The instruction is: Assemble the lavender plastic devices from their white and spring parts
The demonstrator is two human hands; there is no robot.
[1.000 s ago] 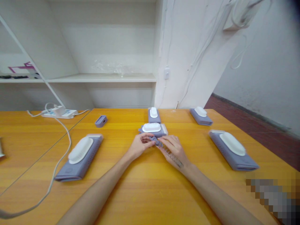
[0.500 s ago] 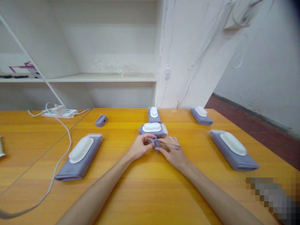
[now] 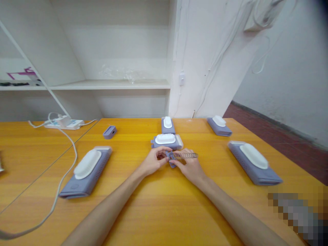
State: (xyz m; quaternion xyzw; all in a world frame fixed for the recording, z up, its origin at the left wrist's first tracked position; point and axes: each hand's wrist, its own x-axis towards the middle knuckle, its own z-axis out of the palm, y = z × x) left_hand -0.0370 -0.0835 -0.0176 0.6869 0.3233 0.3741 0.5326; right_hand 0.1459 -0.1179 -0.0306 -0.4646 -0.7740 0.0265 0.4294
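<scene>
Between my two hands is a small grey-purple plastic part [image 3: 172, 164], with a metal coil spring [image 3: 186, 155] sticking out from it to the right. My left hand [image 3: 153, 162] pinches the part from the left with thumb and fingers. From the right, my right hand [image 3: 191, 169] grips the same part, and the spring passes over its fingers. Some fingertips are hidden behind the part. Just beyond the hands lies a grey-purple casing with a white bristled brush top [image 3: 165, 139], its clear end to the right.
Similar white-topped casings lie at left [image 3: 87, 171], right [image 3: 255, 162], far right [image 3: 219, 125] and back centre [image 3: 167, 125]. A small grey-purple hollow piece [image 3: 110, 132] sits at the back left. A power strip [image 3: 64, 123] trails a white cable [image 3: 74, 153] along the left.
The spring's free end has risen slightly, so it lies more level. Both hands keep their hold on the part; the view has shifted a little.
</scene>
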